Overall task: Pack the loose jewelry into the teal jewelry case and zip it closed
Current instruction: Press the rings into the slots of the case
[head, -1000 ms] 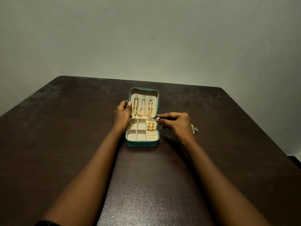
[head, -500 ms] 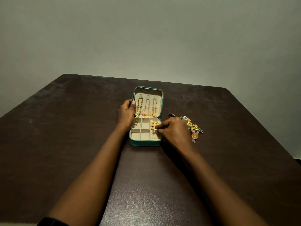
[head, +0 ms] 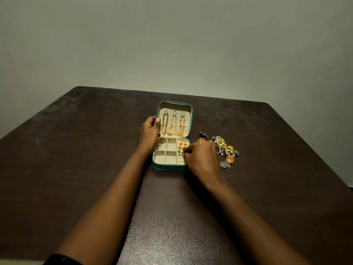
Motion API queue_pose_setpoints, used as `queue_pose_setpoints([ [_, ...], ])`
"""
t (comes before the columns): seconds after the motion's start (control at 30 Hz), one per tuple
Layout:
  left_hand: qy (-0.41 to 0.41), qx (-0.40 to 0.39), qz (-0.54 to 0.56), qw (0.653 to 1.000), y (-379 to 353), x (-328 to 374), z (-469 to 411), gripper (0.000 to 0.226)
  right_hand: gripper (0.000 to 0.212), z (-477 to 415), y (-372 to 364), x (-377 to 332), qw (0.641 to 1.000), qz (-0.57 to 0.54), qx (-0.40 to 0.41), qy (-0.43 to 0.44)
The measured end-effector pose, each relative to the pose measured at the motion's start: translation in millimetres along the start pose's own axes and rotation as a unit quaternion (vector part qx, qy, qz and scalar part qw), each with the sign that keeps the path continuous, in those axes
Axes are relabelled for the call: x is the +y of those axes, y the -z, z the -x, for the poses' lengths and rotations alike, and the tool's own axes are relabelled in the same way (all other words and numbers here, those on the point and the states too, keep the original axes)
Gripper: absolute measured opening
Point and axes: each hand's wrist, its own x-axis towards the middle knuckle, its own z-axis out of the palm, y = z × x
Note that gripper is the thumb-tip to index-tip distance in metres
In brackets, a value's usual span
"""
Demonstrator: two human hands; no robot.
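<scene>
- The case point(head: 168, 167) is lying open on the table point(head: 76, 150), with its lid point(head: 191, 121) standing up at the far side.
- The left hand point(head: 149, 133) is gripping the lid's left edge, thumb on the lining and fingers curled behind it, and this is keeping the case from sliding.
- The right hand point(head: 202, 159) is reaching in over the case's right wall, its thumb and fingertip pinching narrowly on a small silvery ring point(head: 181, 154).
- That ring is sitting at the case's right-hand column, just on the near side of the gold rings point(head: 183, 144) already lodged there.
- The step in hand looks like seating this ring. It is probably best pushed straight down into the padded slot, edge first, and let go only once it is standing by itself.
- Pressing sideways is risking a knock to the gold rings, so the pinch should be opening only slightly on release.
- Three chains point(head: 172, 124) are hanging inside the lid, and one is trailing into the case's far-left compartment. Tilting the lid now could be swinging them.
- A pile of loose jewelry point(head: 226, 149) is waiting on the table to the right of the case, near it but apart, so much packing is remaining before zipping.
</scene>
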Motion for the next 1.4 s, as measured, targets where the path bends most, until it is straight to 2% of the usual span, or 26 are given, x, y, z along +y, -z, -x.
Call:
queue_pose_setpoints([
  [0.1,-0.002,0.004,-0.007,1.0,-0.5,1.5,0.8,0.019,0.023,0.2,1.3,0.4,0.999,0.022,-0.029,0.002],
  [0.23,-0.005,0.004,-0.01,1.0,-0.2,1.9,1.2,0.019,0.025,-1.9,4.2,0.9,0.999,-0.011,-0.044,-0.013],
  [0.33,-0.01,0.004,-0.012,1.0,0.2,1.3,1.6,0.021,0.028,-2.4,5.4,1.2,0.998,-0.041,-0.039,-0.032],
  [0.47,-0.011,0.006,-0.013,1.0,-0.2,1.6,1.9,0.026,0.022,-1.2,6.4,0.0,0.993,-0.104,-0.014,-0.054],
  [0.6,-0.01,0.004,-0.016,1.0,-0.7,2.9,3.2,0.027,0.022,2.0,4.7,-0.4,0.996,-0.081,0.034,-0.025],
  [0.9,-0.005,0.006,-0.008,1.0,-0.8,1.1,1.5,0.021,0.018,0.3,-1.3,4.1,0.994,-0.106,0.037,-0.012],
  [1.0,-0.001,0.004,-0.003,1.0,-0.2,0.4,1.2,0.02,0.016,-2.0,0.1,5.4,0.988,-0.149,0.035,-0.019],
  [1.13,0.003,0.004,-0.006,1.0,0.5,0.9,1.1,0.02,0.014,-16.9,16.5,18.4,0.981,-0.171,0.062,-0.068],
  [1.27,0.005,0.006,0.0,1.0,0.9,1.3,1.9,0.019,0.014,-41.5,44.5,66.2,0.966,-0.15,0.126,-0.172],
  [1.4,0.007,0.008,-0.003,1.0,0.8,0.4,1.2,0.019,0.016,-47.5,54.3,107.6,0.966,-0.124,0.061,-0.217],
])
